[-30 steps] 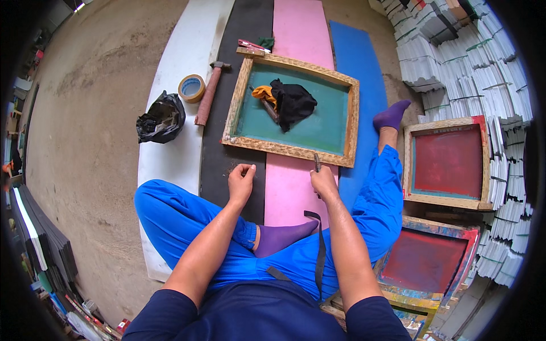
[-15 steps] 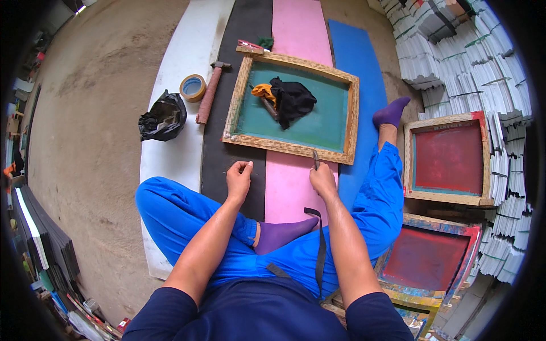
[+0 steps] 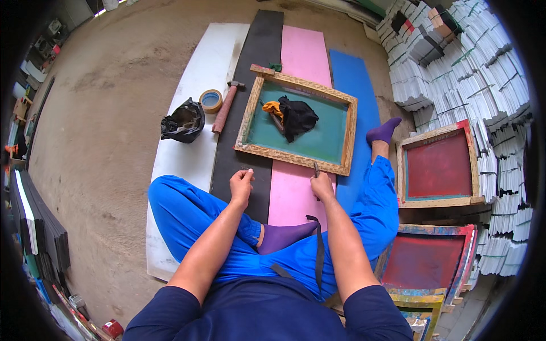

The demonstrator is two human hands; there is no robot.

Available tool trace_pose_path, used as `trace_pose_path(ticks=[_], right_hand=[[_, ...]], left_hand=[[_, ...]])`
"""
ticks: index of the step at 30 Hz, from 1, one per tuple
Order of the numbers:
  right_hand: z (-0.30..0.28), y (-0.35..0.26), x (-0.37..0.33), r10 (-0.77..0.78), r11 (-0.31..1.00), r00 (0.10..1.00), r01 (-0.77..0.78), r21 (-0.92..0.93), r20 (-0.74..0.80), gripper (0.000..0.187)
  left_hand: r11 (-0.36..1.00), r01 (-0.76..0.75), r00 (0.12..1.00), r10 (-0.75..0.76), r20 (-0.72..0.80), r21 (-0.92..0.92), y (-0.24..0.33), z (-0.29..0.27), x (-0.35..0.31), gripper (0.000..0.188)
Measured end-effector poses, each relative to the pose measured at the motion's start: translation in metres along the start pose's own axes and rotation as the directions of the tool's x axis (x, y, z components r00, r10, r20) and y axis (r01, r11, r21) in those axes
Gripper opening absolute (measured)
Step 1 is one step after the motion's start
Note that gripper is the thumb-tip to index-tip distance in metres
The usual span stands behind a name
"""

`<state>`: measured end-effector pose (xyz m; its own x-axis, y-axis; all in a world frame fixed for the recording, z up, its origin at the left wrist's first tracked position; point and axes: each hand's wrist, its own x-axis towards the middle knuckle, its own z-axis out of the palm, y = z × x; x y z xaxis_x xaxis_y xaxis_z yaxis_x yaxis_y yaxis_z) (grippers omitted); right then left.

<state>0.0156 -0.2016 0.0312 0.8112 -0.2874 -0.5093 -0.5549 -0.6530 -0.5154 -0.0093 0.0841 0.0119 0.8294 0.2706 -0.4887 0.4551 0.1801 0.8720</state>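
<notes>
My right hand [image 3: 322, 186] is closed around a dark, slim metal hand tool [image 3: 316, 168], whose exact kind I cannot make out. Its tip points at the near rail of a wooden screen-printing frame [image 3: 297, 160] with green mesh. My left hand [image 3: 242, 184] is raised in a pinch over the black board, just short of the frame; anything between its fingertips is too small to name. On the mesh lies a bunched black cloth [image 3: 298, 117] with an orange cloth [image 3: 272, 107] and a dark-handled tool [image 3: 277, 123] beside it.
White [image 3: 185, 165], black [image 3: 227, 184], pink [image 3: 290, 199] and blue [image 3: 357, 113] boards lie beneath me. At left are a hammer [image 3: 226, 108], a tape roll [image 3: 211, 101] and a black plastic bag [image 3: 183, 122]. Red-mesh frames [image 3: 439, 165] and paper stacks [image 3: 412, 85] stand at right.
My view has shifted, so the boards, frame and hammer sit lower in the picture. Both hands keep nearly the same pose, the left still pinched and the right still gripping the tool.
</notes>
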Motion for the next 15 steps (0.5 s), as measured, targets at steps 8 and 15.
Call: trace_pose_path(ticks=[8,15], right_hand=[[-0.004,-0.005,0.012,0.067,0.998,0.997,-0.067,-0.017,0.034,0.020],[-0.001,-0.002,0.015,0.055,0.998,0.998,-0.056,0.014,0.024,0.019]], left_hand=[[0.999,-0.028,1.000,0.027,-0.011,-0.041,0.004,0.000,-0.008,0.024],[0.999,-0.029,1.000,0.029,0.000,-0.016,0.005,0.000,-0.011,0.024]])
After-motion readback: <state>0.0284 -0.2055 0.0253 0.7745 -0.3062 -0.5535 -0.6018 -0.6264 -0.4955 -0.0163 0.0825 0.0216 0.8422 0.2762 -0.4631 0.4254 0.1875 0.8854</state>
